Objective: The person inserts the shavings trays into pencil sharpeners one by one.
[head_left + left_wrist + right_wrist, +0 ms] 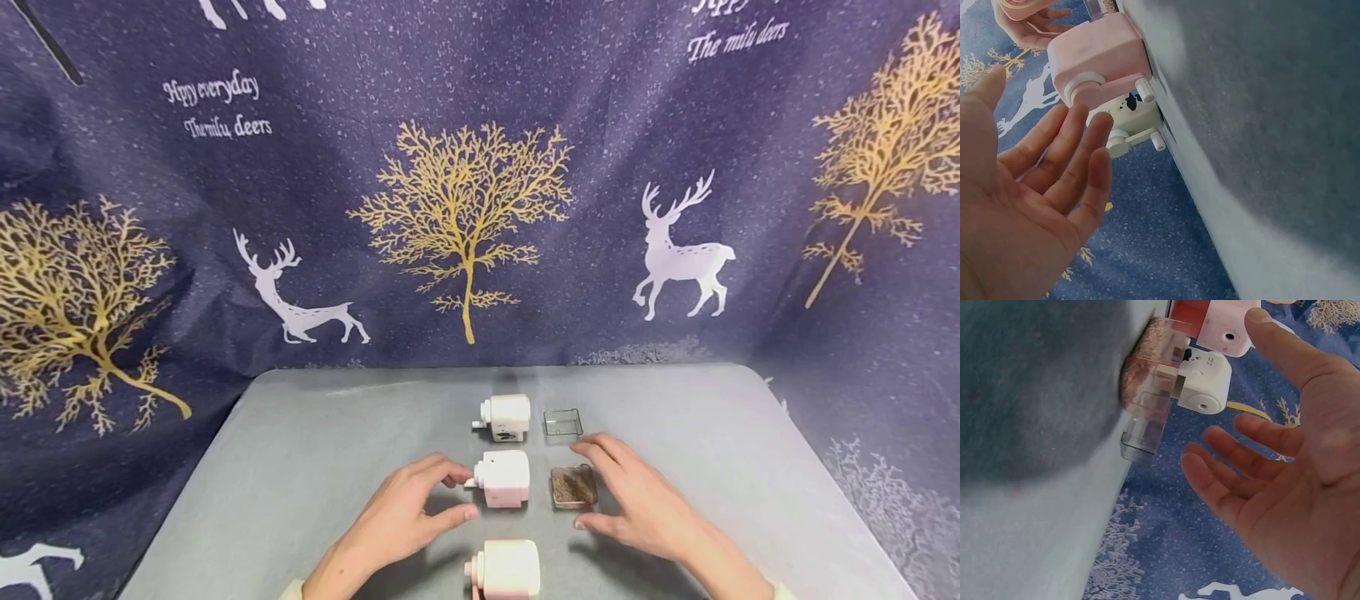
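Note:
Three crank pencil sharpeners stand in a column on the table: a white one (510,417) at the back, a pink one (506,479) in the middle and a cream-and-pink one (510,569) nearest me. My left hand (408,510) hovers by the pink sharpener's crank, fingers loosely bent and holding nothing. To the right of the pink sharpener lies a clear drawer (573,490) full of brown pencil shavings. My right hand (645,504) is beside that drawer, thumb and fingers spread, with nothing in its grasp. In the right wrist view its fingers look apart from the drawer.
A second clear drawer (562,425), without visible shavings, lies right of the white sharpener. Behind the grey table (300,467) hangs a dark blue cloth (525,83) printed with deer and golden trees.

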Motion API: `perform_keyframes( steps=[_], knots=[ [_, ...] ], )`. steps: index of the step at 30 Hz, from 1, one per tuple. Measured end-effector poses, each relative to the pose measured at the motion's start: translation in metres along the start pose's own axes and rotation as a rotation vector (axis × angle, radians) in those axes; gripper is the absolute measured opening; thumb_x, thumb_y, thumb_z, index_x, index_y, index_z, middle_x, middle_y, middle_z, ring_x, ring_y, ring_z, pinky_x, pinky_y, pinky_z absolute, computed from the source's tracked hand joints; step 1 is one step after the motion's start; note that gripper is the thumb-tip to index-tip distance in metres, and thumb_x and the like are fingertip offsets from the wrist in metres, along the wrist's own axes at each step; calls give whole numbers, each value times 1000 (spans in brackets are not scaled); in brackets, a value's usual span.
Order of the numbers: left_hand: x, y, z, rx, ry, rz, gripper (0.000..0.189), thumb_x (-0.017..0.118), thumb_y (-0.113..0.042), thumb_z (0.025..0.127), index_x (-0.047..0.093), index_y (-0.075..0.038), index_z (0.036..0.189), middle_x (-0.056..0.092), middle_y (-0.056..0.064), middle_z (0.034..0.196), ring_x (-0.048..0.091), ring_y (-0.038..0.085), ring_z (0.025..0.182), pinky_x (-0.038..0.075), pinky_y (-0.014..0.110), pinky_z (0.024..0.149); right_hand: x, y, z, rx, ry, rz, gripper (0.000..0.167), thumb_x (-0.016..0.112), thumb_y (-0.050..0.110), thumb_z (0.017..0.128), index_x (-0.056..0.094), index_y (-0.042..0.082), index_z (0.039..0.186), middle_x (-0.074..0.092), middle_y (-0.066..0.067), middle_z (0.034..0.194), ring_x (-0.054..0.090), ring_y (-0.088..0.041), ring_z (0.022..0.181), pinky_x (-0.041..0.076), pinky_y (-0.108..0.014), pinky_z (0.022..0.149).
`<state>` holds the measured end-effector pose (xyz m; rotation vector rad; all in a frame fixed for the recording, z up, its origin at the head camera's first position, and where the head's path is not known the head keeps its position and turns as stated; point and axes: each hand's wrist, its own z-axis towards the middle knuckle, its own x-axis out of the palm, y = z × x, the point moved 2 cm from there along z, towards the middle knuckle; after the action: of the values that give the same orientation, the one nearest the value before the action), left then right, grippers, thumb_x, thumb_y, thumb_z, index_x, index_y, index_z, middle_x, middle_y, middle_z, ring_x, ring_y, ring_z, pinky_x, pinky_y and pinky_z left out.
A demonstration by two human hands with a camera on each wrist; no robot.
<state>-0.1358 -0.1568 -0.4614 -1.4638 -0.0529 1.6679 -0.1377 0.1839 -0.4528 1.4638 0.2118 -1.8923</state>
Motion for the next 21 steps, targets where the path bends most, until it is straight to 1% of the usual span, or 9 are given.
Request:
perform_keyframes(
  steps=[3,7,9,16,18,21],
  knots=[
    [1,2,3,-33,9,-7,38,82,-43,94,73,-21,124,71,-9,113,69,14,100,58,29,76,2,-3,0,9,7,15,95,97,46,70,57,6,146,58,-9,144,60,-27,131,52,-49,109],
    [1,3,6,-58,14,-3,42,82,-43,93,71,-20,127,69,-12,117,68,11,104,59,30,78,4,-5,3,8,19,35,97,96,47,71,55,7,149,57,-7,145,60,-26,132,51,-48,110],
    [1,4,6,-56,9,16,44,82,-46,93,71,-21,128,69,-13,118,68,9,105,59,31,83,5,-6,4,8,24,42,97,96,47,71,55,7,149,57,-7,145,60,-26,131,51,-48,111],
    [4,10,7,-36,-29,50,51,76,-56,95,70,-18,129,70,-10,119,68,9,105,60,34,84,8,-10,5,13,48,70,95,97,43,72,54,5,148,57,-8,144,61,-25,129,52,-48,110],
    [5,10,8,-35,-34,58,55,74,-59,95,69,-18,132,69,-10,122,69,10,106,60,35,86,8,-11,5,17,53,73,95,97,41,72,54,5,148,57,-7,143,61,-25,128,52,-48,110],
    [5,10,11,-34,-29,61,62,74,-60,95,66,-16,138,69,-8,128,69,12,111,60,38,92,9,-12,6,23,60,70,94,97,40,73,54,4,148,58,-7,143,62,-25,128,52,-48,110]
  ],
)
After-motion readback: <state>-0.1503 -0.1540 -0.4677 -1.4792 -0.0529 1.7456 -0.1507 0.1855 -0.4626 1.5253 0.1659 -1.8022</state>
